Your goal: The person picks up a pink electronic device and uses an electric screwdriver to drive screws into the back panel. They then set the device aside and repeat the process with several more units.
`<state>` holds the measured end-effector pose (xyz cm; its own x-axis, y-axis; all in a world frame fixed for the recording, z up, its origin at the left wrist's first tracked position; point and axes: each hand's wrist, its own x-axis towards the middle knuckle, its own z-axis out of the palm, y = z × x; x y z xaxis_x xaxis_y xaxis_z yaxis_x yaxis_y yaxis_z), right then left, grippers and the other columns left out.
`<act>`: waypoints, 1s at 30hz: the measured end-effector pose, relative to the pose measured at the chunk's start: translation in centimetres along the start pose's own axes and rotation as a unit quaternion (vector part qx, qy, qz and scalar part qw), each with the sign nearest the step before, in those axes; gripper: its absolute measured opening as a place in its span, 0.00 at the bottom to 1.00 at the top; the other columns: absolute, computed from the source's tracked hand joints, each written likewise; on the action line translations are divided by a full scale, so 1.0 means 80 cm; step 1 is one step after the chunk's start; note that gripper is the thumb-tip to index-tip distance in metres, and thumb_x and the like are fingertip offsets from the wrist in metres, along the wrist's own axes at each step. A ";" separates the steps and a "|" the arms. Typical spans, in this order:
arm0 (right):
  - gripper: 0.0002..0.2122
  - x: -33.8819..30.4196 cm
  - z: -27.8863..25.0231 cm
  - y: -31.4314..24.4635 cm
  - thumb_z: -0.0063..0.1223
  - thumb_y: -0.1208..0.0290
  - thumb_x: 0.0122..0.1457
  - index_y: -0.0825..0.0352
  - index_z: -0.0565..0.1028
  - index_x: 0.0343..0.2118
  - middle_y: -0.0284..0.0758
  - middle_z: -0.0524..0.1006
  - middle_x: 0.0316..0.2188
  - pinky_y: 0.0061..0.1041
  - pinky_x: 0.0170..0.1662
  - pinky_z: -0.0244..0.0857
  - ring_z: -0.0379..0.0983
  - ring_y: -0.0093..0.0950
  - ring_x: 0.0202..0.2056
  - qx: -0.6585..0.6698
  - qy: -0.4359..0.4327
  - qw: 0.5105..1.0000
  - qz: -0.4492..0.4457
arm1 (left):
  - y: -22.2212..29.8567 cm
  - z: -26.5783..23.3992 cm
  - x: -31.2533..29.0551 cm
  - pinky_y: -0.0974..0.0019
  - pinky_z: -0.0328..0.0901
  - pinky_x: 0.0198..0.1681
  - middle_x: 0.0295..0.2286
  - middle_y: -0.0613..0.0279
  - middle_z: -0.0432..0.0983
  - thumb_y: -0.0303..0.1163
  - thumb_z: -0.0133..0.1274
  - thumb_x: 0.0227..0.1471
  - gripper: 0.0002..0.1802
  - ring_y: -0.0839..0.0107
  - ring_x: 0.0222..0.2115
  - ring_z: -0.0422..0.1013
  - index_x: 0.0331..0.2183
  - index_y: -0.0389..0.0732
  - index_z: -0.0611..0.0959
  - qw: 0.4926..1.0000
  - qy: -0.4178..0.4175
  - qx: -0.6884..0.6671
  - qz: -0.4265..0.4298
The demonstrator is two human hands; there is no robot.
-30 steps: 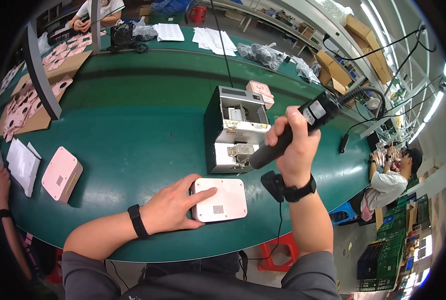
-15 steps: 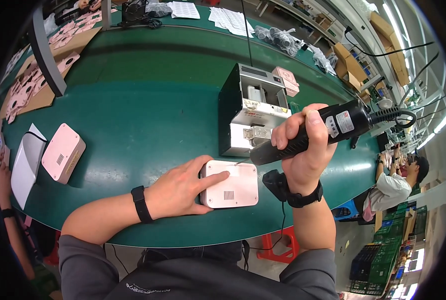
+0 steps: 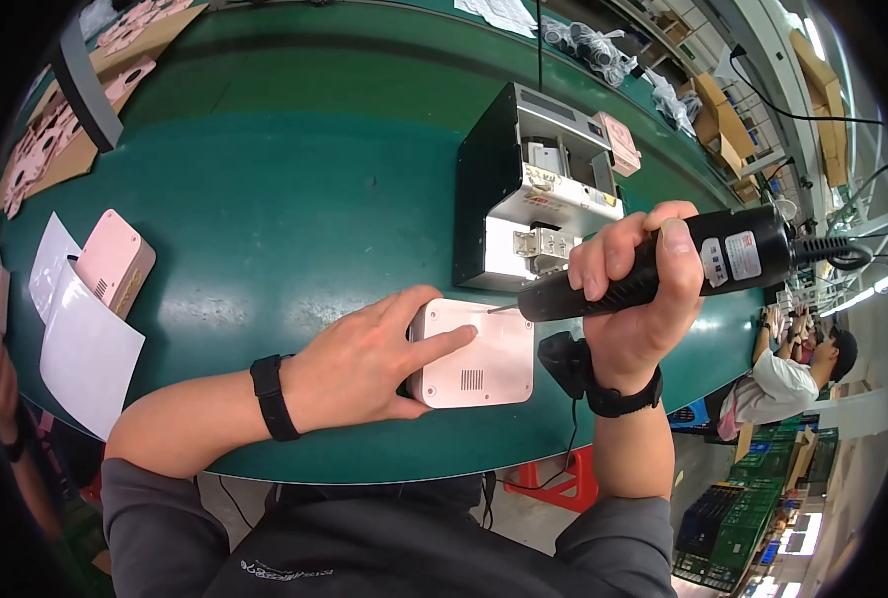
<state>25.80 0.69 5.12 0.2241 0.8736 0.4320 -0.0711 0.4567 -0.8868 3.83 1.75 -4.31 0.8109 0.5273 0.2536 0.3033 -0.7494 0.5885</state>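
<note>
A pale pink plastic box (image 3: 504,361) lies with its slotted, screw-holed face up on the green table. My left hand (image 3: 364,351) grips it from the left, index finger pressed on that face and thumb at the near left edge. In my right hand (image 3: 638,299), fingers are wrapped round a black corded electric screwdriver (image 3: 698,249), tilted with its thin bit pointing left. The bit's tip meets the far part of the box's face, close to my index fingertip. Whether it sits in a screw hole I cannot tell.
Just beyond the box stands a black and silver bench machine (image 3: 489,199), with another pink part (image 3: 618,145) behind it. At left, a glossy white sheet (image 3: 90,354) partly covers a second pink box (image 3: 115,261). Pink panels (image 3: 40,159) lie on cardboard. A co-worker (image 3: 788,384) sits at right.
My view has shifted slightly, so the box, machine and hands sit further right. The white sheet at left has spread over part of the second box. The bit stays near the same spot.
</note>
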 end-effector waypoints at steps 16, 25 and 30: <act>0.09 0.018 -0.024 -0.042 0.46 0.65 0.63 0.66 0.68 0.34 0.33 0.67 0.18 0.29 0.23 0.61 0.63 0.26 0.16 -0.007 0.061 0.995 -0.081 | 0.003 0.002 -0.002 0.56 0.70 0.48 0.52 0.47 0.60 0.39 0.70 0.34 0.44 0.51 0.47 0.69 0.56 0.49 0.71 0.999 -0.010 0.026 0.019; 0.10 0.043 -0.023 -0.027 0.47 0.64 0.63 0.66 0.69 0.32 0.32 0.67 0.18 0.29 0.24 0.61 0.63 0.25 0.16 -0.045 0.106 0.992 -0.059 | 0.004 0.004 -0.004 0.55 0.70 0.46 0.52 0.49 0.61 0.38 0.71 0.32 0.46 0.51 0.46 0.69 0.56 0.53 0.72 1.000 -0.002 0.020 0.013; 0.11 0.023 -0.018 -0.030 0.45 0.61 0.64 0.65 0.68 0.34 0.31 0.66 0.18 0.29 0.24 0.61 0.62 0.25 0.16 -0.035 0.057 0.997 -0.027 | 0.002 0.001 -0.003 0.56 0.70 0.48 0.52 0.48 0.60 0.39 0.70 0.33 0.45 0.51 0.47 0.69 0.56 0.51 0.71 0.999 -0.005 0.032 0.016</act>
<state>27.77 0.97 7.84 0.3352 0.8214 0.4614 0.0121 0.4860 -0.8739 3.70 1.44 -4.31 0.8260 0.4987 0.2628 0.3081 -0.7899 0.5303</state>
